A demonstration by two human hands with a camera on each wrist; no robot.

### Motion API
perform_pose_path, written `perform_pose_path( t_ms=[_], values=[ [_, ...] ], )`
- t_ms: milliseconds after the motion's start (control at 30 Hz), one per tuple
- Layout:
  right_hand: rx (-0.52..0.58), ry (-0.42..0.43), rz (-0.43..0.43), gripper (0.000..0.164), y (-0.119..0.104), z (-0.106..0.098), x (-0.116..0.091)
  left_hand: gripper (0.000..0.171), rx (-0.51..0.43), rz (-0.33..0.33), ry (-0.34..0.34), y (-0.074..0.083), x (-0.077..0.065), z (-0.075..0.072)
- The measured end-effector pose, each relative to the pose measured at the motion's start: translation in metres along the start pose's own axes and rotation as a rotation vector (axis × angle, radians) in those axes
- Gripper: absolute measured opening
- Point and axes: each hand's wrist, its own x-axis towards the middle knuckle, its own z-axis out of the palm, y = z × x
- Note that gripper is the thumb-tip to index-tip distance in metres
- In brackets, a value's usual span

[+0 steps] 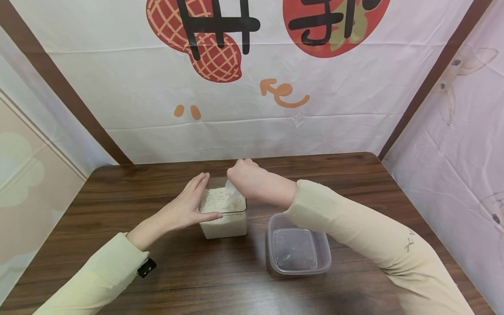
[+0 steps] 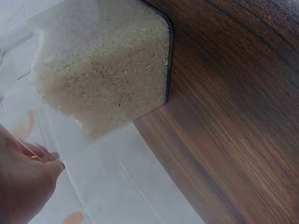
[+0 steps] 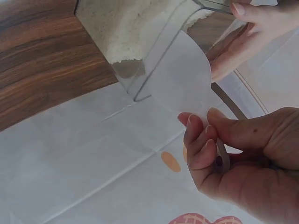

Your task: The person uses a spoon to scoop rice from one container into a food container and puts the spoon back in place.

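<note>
A clear square container [image 1: 226,227] full of white rice [image 1: 214,199] stands on the table. My left hand [image 1: 187,205] grips it at the near left corner, thumb over the front rim and fingers along the left side. Above the far right side, my right hand [image 1: 248,179] pinches the handle of a translucent white scoop [image 3: 182,77]. The scoop's rounded blade dips inside the container, its tip at the rice. In the left wrist view, the rice [image 2: 112,79] shows through the container's wall, sloping and piled unevenly.
A second clear plastic container [image 1: 295,249], holding nothing visible, sits to the right on the dark wooden table [image 1: 220,280], partly under my right sleeve. A white printed cloth [image 1: 252,131] hangs behind the table's back edge. More cloth hangs at both sides.
</note>
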Motion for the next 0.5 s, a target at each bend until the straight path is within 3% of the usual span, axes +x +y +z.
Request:
perform_pose_path(
  t_ms=[233, 500],
  values=[
    [0.033, -0.047, -0.022, 0.022, 0.000, 0.009, 0.005, 0.109, 0.010, 0.009, 0.007, 0.000, 0.000, 0.002],
    [0.068, -0.006, -0.066, 0.019, 0.006, 0.018, 0.009, 0.109, 0.016, 0.020, 0.015, -0.001, -0.001, 0.002]
  ],
)
